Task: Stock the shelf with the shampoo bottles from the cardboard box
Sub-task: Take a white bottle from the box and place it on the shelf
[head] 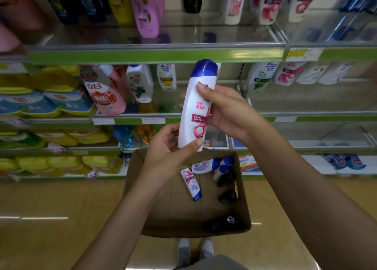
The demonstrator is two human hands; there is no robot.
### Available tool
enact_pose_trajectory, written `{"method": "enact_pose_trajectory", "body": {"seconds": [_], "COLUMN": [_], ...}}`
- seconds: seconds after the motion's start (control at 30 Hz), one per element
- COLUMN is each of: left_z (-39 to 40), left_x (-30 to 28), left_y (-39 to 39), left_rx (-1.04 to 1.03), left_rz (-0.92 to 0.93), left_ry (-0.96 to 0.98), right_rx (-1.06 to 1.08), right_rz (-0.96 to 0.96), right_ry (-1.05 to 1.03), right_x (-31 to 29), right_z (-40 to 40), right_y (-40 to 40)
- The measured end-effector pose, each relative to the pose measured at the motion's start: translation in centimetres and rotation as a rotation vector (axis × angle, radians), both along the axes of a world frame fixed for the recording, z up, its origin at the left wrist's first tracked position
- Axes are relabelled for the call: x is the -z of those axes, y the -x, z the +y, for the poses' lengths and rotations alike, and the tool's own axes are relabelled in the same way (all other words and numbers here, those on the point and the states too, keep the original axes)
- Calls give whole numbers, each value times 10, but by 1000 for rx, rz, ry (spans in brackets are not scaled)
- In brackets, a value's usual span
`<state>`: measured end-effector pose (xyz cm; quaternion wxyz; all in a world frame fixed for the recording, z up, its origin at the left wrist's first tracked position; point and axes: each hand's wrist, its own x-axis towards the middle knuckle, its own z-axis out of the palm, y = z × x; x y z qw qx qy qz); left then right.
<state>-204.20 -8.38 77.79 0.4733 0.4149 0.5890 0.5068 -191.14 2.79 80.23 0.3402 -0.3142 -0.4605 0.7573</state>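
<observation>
The top-shelf bottles (232, 2) are cut off by the upper edge, and the yellow packs (36, 82) at far left are smeared with blur. In the cardboard box (242, 198), the dark bottles (227, 196) sit in shadow, their labels unreadable. The price tags (153, 120) on the shelf rail are too small to read.

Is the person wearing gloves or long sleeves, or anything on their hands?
No. The left hand and the right hand are both bare: no gloves, rings or bracelets show. Both forearms are bare too, with no sleeves or watch in sight up to the picture's edge. The nails look short and plain.
</observation>
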Motion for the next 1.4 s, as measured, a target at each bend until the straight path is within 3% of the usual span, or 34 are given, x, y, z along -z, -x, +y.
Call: {"method": "enact_pose_trajectory", "body": {"seconds": [0.3,0.37,0.5,0.73,1.0,1.4], "left_z": [2,2,3,7,13,33], "left_x": [-20,-25,-37,-44,-55,-62], "left_y": [-14,-12,-6,7,18,4], "left_rx": [-49,-28,126,262,284,305], "left_rz": [144,42,-398,-599,-354,-215], "left_ry": [-140,-93,-13,4,-25,-75], "right_rx": [22,8,19,87,132,171], "right_rz": [71,103,144,118,101,83], "right_ry": [-64,-35,-10,-136,-187,-210], "right_x": [-21,-25,-36,-56,-71,-77], "right_z": [-1,1,1,-5,-12,-7], "right_y": [-10,-15,-19,-12,-3,-33]}}
